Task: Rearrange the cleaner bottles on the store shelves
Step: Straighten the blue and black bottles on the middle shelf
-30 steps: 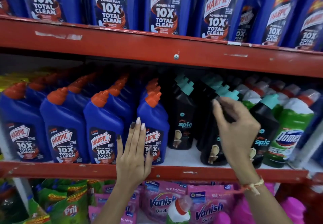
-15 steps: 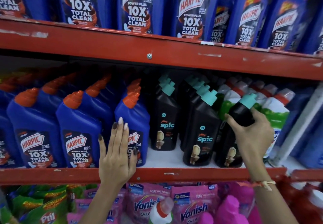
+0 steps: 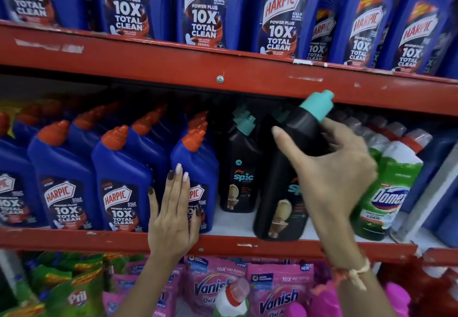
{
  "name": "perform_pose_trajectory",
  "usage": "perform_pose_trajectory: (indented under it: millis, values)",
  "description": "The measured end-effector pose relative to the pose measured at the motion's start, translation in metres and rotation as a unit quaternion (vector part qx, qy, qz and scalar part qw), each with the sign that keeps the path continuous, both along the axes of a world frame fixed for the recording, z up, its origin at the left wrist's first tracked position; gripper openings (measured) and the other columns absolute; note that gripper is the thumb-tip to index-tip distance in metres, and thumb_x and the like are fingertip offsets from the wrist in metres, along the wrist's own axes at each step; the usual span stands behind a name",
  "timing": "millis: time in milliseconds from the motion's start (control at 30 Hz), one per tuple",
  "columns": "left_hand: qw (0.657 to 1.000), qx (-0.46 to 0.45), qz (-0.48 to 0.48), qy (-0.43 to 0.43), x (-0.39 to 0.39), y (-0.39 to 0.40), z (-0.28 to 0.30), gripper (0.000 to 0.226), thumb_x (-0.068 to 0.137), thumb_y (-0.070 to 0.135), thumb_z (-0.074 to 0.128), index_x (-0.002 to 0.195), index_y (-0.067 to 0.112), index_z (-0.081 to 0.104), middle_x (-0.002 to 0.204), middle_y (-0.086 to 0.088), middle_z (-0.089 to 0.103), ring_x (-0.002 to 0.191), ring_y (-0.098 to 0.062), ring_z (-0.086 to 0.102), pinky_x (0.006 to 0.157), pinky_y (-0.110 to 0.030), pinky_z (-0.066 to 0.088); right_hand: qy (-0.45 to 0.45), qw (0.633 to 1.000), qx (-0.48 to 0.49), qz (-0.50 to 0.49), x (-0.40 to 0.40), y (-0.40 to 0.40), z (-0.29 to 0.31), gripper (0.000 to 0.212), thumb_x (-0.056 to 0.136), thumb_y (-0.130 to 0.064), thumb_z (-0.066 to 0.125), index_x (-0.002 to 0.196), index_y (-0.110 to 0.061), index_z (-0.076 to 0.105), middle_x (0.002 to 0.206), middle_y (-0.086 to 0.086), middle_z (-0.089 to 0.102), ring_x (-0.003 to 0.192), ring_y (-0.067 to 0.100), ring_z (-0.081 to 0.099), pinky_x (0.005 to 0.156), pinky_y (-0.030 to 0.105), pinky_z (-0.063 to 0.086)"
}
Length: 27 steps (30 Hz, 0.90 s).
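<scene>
My right hand (image 3: 332, 170) grips the shoulder of a black Spic bottle (image 3: 281, 193) with a teal cap, tilted so the cap overlaps the red upper shelf beam and its base sits near the middle shelf's front edge. Another black Spic bottle (image 3: 239, 175) stands upright just left of it, with more behind. My left hand (image 3: 173, 215) lies flat, fingers together and pointing up, against the front of a blue Harpic bottle (image 3: 198, 165) and the red shelf lip (image 3: 74, 240). Blue Harpic bottles with orange caps (image 3: 119, 180) fill the shelf's left side.
Green and white Domex bottles (image 3: 389, 188) stand right of the held bottle. Large blue Harpic bottles (image 3: 203, 7) line the top shelf above a red beam (image 3: 173, 66). Below are pink Vanish pouches (image 3: 277, 289), green Pril packs (image 3: 74, 292) and a grey upright (image 3: 426, 197) at right.
My right hand has pulled the black Spic bottle forward and tilted it, its cap now up at the upper beam. My left hand stays flat on the blue bottle.
</scene>
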<state>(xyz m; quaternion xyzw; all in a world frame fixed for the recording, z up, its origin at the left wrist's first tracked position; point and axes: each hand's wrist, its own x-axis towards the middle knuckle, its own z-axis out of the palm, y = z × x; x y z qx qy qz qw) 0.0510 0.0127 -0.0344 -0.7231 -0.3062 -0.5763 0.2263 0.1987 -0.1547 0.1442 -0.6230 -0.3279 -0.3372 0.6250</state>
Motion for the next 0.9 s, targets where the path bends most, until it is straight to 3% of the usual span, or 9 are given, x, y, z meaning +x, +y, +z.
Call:
perform_pose_trajectory:
  millis: [333,667,900]
  values:
    - [1.000,-0.002,-0.004,0.008,-0.002,0.000,0.000,0.074,0.094,0.028,0.039,0.161,0.010,0.012,0.170,-0.004,0.008,0.157,-0.018,0.011,0.129,-0.045,0.000,-0.037,0.997,-0.060,0.025,-0.031,0.067,-0.038,0.061,0.060,-0.061,0.083,0.096,-0.013,0.070,0.085,0.001,0.071,0.085,0.023,0.064,0.063,0.021,0.032]
    - [1.000,0.009,0.000,0.009,-0.002,0.001,-0.002,0.074,0.095,0.030,0.038,0.161,0.010,0.012,0.170,-0.005,0.006,0.157,-0.018,0.010,0.129,-0.046,0.000,-0.034,0.996,-0.082,0.006,-0.022,0.082,-0.055,0.066,0.060,-0.062,0.083,0.097,-0.010,0.070,0.086,0.004,0.072,0.085,0.025,0.066,0.063,0.026,0.042]
    - [1.000,0.009,0.000,0.011,-0.002,0.001,-0.002,0.074,0.095,0.029,0.039,0.161,0.010,0.011,0.170,-0.005,0.006,0.157,-0.018,0.011,0.129,-0.046,0.000,-0.059,0.994,-0.090,-0.013,-0.022,0.082,-0.060,0.068,0.063,-0.068,0.076,0.100,-0.011,0.067,0.087,0.002,0.069,0.086,0.022,0.060,0.060,0.022,0.035]
